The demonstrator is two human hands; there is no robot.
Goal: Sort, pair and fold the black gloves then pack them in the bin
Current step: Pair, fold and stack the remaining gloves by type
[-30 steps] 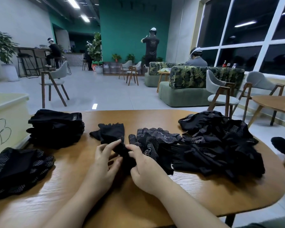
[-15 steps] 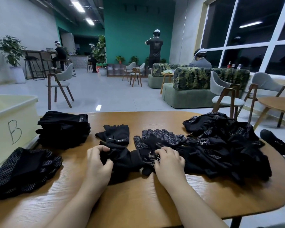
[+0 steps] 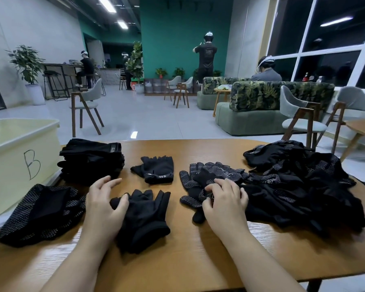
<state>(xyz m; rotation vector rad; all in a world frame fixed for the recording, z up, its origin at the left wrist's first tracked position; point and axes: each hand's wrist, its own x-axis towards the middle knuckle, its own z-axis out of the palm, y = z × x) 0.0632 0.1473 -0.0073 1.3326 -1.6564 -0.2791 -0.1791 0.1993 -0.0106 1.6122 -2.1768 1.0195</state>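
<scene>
Glove sorting at wooden table; both hands on gloves.

Left hand rests at the left edge of a plain glove lying near the table's front; thumb touches the glove's finger end, the other fingers spread and relaxed, gripping nothing. Right hand sits on a dotted glove, fingers curled and pinching its fabric. Folded plain pair lies just behind, between the hands. Unsorted heap to the right, touching the dotted glove. Folded plain stack at back left; dotted stack front left. Bin marked "B" stands at the left edge, beside both stacks.
</scene>
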